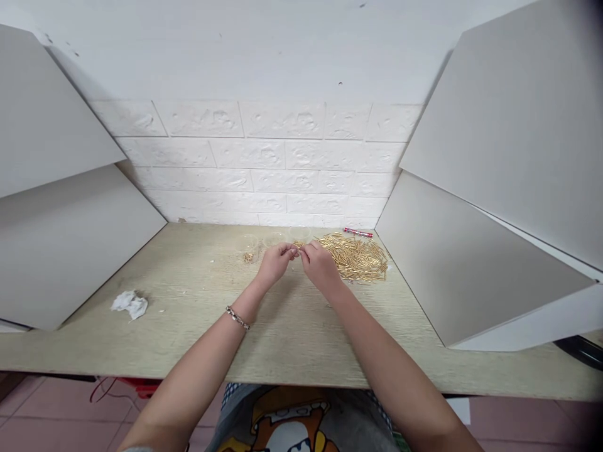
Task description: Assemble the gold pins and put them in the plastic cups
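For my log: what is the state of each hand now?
Left hand: pinched closed; contents cannot be told.
Right hand: pinched closed; contents cannot be told.

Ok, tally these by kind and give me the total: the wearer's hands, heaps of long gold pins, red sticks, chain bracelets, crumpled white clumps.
Left hand and right hand: 2
Heap of long gold pins: 1 (single pins overlap too much to count)
Red stick: 1
Chain bracelet: 1
Crumpled white clump: 1
Total: 6

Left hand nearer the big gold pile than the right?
No, the right hand is between the left hand and the big gold pile.
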`<act>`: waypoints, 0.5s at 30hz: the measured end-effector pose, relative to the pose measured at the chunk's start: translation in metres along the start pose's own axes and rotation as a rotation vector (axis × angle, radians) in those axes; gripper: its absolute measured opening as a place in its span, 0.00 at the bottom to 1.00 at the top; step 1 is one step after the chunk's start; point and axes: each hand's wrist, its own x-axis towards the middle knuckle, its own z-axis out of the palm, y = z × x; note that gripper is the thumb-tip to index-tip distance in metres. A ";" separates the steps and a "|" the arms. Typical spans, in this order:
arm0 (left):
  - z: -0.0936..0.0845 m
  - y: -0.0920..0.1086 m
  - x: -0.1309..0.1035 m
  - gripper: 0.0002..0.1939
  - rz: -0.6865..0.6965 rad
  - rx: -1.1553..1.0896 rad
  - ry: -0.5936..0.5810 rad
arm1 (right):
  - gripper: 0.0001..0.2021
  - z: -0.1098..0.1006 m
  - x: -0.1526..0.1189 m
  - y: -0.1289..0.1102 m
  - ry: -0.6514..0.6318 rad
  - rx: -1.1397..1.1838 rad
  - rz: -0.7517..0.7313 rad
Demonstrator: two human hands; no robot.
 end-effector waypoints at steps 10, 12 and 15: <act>0.000 -0.006 0.003 0.11 -0.001 -0.016 0.019 | 0.09 -0.003 0.003 -0.001 0.049 0.060 0.042; -0.001 -0.006 0.003 0.12 0.018 -0.026 -0.002 | 0.08 -0.003 0.002 -0.001 0.070 0.098 0.054; -0.001 -0.005 0.002 0.13 0.044 -0.020 -0.005 | 0.07 -0.003 0.002 -0.002 0.083 0.158 0.083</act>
